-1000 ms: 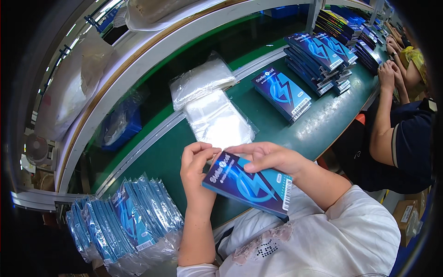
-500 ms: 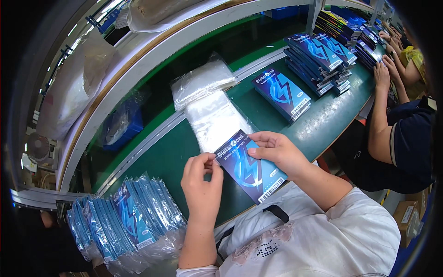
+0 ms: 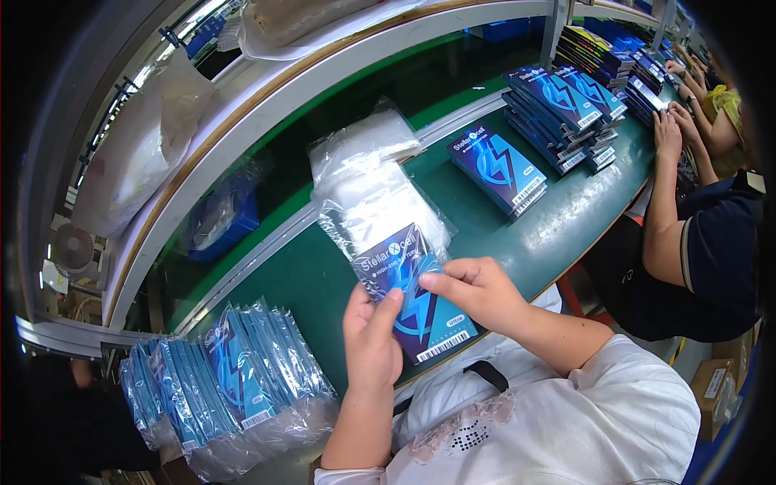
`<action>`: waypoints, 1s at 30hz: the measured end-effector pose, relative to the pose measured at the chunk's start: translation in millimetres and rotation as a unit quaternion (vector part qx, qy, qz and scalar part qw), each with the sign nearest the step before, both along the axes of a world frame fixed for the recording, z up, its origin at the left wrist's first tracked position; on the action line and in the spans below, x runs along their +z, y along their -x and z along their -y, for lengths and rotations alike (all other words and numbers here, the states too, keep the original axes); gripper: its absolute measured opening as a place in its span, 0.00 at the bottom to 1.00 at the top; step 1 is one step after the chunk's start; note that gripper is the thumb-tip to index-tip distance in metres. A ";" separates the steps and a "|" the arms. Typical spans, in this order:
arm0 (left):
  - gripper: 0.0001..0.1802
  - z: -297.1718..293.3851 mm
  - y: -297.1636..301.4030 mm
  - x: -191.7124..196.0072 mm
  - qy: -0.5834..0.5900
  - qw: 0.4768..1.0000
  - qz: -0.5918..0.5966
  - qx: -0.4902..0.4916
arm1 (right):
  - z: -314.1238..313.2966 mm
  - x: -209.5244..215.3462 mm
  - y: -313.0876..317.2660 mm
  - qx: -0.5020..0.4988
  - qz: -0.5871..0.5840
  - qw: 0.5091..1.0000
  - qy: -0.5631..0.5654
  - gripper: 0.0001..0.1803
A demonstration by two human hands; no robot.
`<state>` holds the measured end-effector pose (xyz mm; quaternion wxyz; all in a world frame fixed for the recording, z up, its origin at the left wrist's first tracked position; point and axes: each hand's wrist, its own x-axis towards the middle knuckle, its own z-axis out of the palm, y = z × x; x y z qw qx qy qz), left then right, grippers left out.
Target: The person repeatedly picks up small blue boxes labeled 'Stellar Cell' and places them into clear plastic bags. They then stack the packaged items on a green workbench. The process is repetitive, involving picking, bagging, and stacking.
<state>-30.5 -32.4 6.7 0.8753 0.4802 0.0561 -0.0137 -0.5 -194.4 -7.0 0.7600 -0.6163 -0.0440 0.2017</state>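
I hold a flat blue battery box [image 3: 440, 325] at a tilt near the table's front edge. My left hand [image 3: 373, 335] is closed on its left side, thumb across the front. From the right, my right hand [image 3: 483, 297] pinches it, thumb on the front face. Clear, shiny film of a plastic bag [image 3: 343, 234] wraps around the upper part of the box; how far down it reaches I cannot tell. Just beyond lies a pile of clear plastic bags [image 3: 365, 145], partly hidden behind the box.
Bagged boxes [image 3: 234, 372] stand in a row at the lower left. A short stack of boxes [image 3: 497, 170] lies right of the bags, with taller stacks [image 3: 558, 113] behind. Co-workers [image 3: 687, 234] sit along the right. A shelf edge [image 3: 267, 77] arches overhead; a blue bin [image 3: 226, 222] sits under it.
The box has shifted slightly left and turned more upright, and clear film now covers its upper part. My left thumb has moved onto its front; my right hand has slid lower.
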 end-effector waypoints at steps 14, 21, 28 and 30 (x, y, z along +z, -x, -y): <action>0.27 -1.4 19.1 15.3 -0.033 0.964 -0.023 -0.261 | 25.8 33.3 5.7 -0.238 0.568 0.785 0.058 0.14; 0.27 1.9 32.4 18.3 -0.073 0.979 0.118 -0.151 | -14.7 38.4 27.6 0.159 0.601 0.783 0.012 0.16; 0.31 -32.7 62.3 82.1 -0.286 0.929 0.160 0.171 | -8.5 44.5 23.8 0.120 0.533 0.837 -0.028 0.24; 0.31 -55.3 73.1 92.0 -0.469 0.810 0.225 0.269 | -4.5 38.3 22.9 0.118 0.512 0.851 -0.012 0.23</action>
